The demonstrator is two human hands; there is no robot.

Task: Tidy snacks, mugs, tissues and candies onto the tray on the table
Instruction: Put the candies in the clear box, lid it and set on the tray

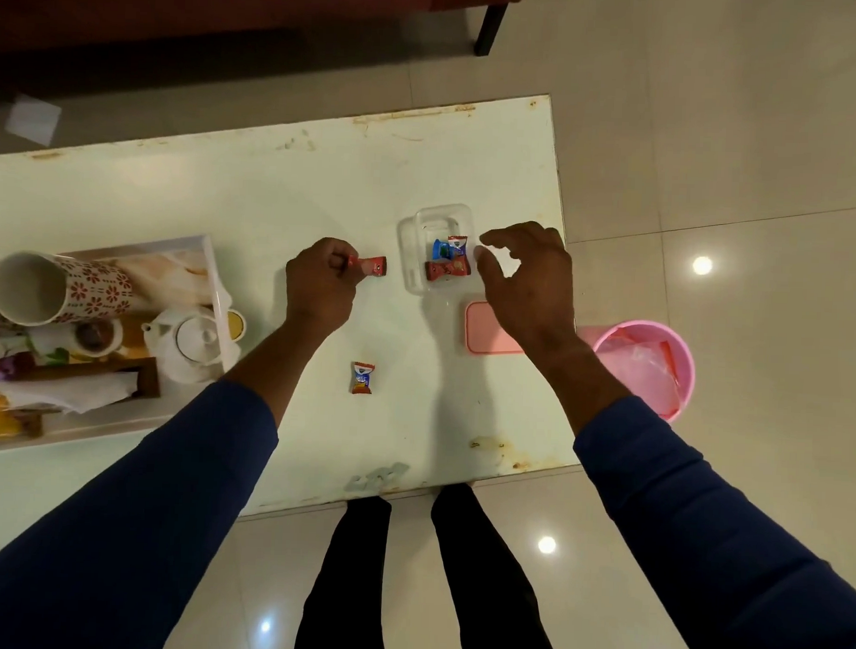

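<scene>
My left hand (320,284) is closed around a red wrapped candy (372,266), held just left of a clear plastic box (422,227). Inside the box lie three wrapped candies (447,264). My right hand (527,274) hovers at the box's right side with fingers spread and nothing in them. Another wrapped candy (362,378) lies loose on the table nearer me. At the left, the white tray (212,268) holds a floral mug (58,289) on its side, a white teapot (190,340), tissues (74,392) and snack packets.
A pink lid (484,328) lies on the white table (275,192) under my right wrist. A pink bin (650,366) stands on the floor off the table's right edge. A dark sofa (209,10) runs along the far side.
</scene>
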